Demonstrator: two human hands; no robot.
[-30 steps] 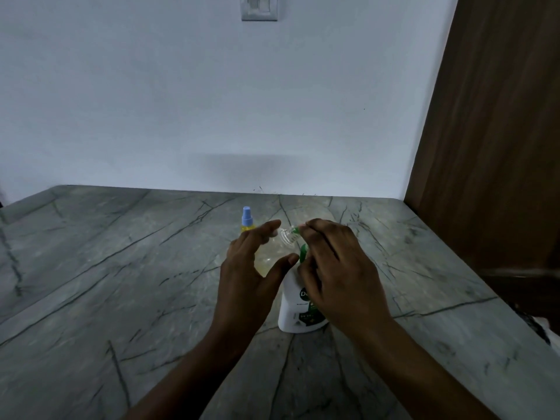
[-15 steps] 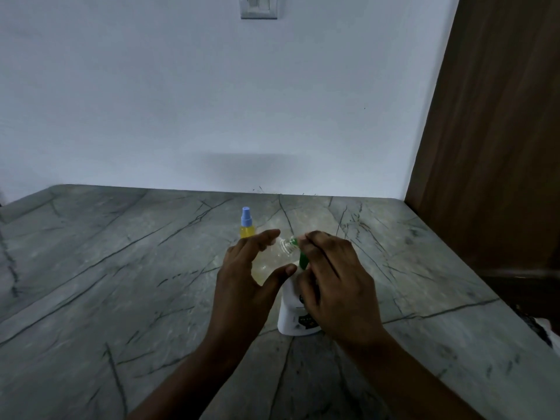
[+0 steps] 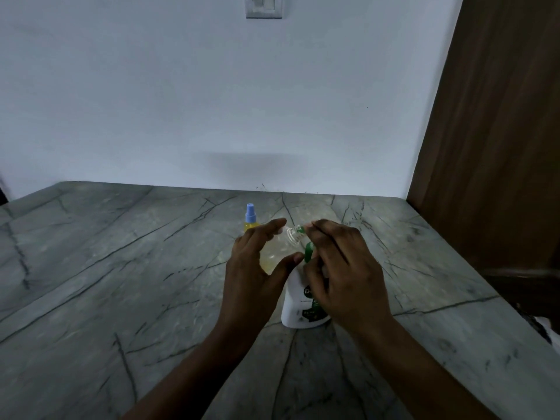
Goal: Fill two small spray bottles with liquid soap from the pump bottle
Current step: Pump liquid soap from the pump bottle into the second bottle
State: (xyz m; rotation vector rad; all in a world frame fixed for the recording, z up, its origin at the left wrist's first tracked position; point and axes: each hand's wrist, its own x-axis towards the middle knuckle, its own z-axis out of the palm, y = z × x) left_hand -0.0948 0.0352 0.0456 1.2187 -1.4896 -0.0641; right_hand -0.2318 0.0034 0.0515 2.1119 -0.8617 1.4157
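Note:
A white pump bottle point(image 3: 298, 304) with a green pump head stands on the grey stone counter point(image 3: 121, 268). My left hand point(image 3: 254, 268) holds a small clear spray bottle point(image 3: 280, 247) tilted, its open threaded neck against the green nozzle; yellowish liquid sits in its lower part. My right hand point(image 3: 342, 274) lies over the pump head, fingers curled around it. A second small spray bottle point(image 3: 250, 221), yellow liquid inside and a blue spray cap on, stands upright just behind my left hand.
A white wall runs along the back of the counter, with a switch plate point(image 3: 263, 7) high up. A dark wooden panel point(image 3: 491, 131) closes the right side. The counter's right edge drops off near the lower right corner.
Both hands and the bottles stay almost still; the view has shifted slightly and the hands sit a little lower over the pump than one second ago.

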